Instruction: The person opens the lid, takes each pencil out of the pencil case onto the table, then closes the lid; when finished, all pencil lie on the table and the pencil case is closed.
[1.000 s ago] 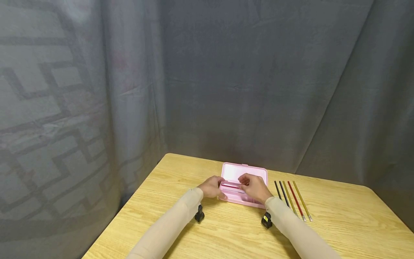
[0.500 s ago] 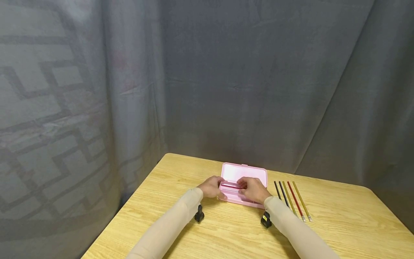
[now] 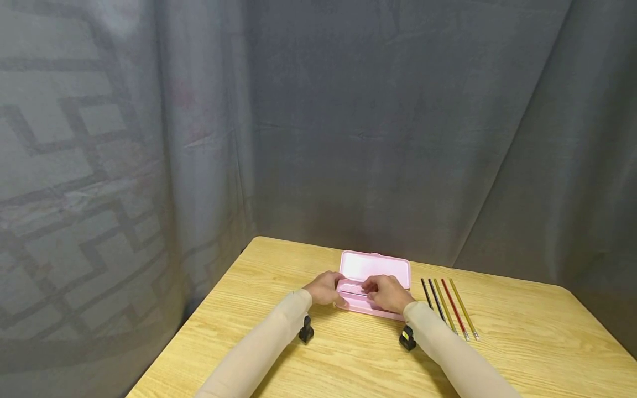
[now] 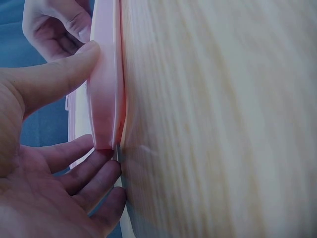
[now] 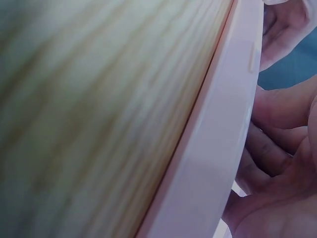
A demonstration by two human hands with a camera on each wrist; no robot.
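An open pink pencil case (image 3: 375, 266) lies on the wooden table (image 3: 348, 365), its lid tipped back. My left hand (image 3: 325, 288) grips the case's left end; in the left wrist view my thumb (image 4: 54, 79) presses the pink side (image 4: 104, 99) and my fingers lie under the end. My right hand (image 3: 387, 293) reaches into the base, fingers curled down onto a red pencil (image 3: 351, 287) that barely shows. The right wrist view shows those fingers (image 5: 277, 148) behind the case's wall (image 5: 223, 148).
Several pencils (image 3: 448, 304), black, yellow and red, lie side by side on the table right of the case. A grey curtain (image 3: 398, 138) hangs close behind the table. The table's edges run near on the left and at the back.
My right hand has sunk lower into the case's base and shifted slightly left, taking the red pencil down with it. My left hand has kept its hold.
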